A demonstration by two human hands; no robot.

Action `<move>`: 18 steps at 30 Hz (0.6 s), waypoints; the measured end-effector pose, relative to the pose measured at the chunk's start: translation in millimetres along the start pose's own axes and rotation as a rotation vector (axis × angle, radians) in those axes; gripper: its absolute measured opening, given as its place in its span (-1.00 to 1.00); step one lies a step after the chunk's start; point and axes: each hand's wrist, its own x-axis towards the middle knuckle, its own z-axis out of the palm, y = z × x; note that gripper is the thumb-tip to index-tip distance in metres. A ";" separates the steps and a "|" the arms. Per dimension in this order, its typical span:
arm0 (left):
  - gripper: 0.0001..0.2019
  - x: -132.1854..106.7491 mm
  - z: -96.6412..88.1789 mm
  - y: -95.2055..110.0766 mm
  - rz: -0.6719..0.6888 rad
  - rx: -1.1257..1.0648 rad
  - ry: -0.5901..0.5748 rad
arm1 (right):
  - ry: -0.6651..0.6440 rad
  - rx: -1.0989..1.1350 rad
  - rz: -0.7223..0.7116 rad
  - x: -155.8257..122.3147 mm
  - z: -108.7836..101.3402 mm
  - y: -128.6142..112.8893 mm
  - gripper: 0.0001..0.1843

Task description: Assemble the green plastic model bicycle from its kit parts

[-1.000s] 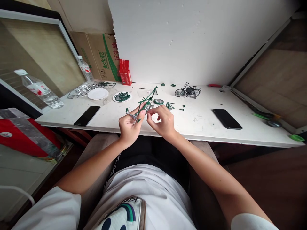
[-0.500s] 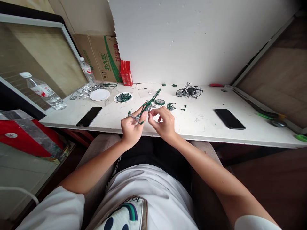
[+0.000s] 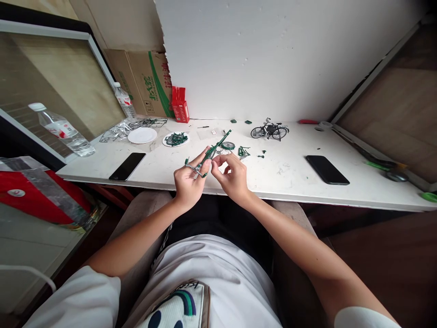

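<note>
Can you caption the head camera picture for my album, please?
Left hand holding a slim green miniature bicycle frame, right hand close beside it, black miniature bicycle standing behind.

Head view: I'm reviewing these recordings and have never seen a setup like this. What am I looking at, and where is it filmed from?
There is no machine here, just a person's two bare hands. The camera is worn on the head, looking forward and down. The left hand holds a green model bicycle frame. The right hand has its fingers pinched close beside it; whether they grip a small part is too hidden to tell. On the white table stands a black model bicycle. Around it lie loose green parts, a plate of more parts, and two phones, left and right.
</note>
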 end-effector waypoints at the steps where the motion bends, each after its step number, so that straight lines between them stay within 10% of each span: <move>1: -0.58 -0.1 -0.2 -0.6 0.000 0.002 0.000 | 0.001 0.018 0.020 -0.3 0.2 -0.8 -0.88; 18: -0.61 0.1 -2.7 -10.8 0.091 0.071 0.001 | -0.211 0.636 0.731 12.5 -7.9 -13.0 -0.66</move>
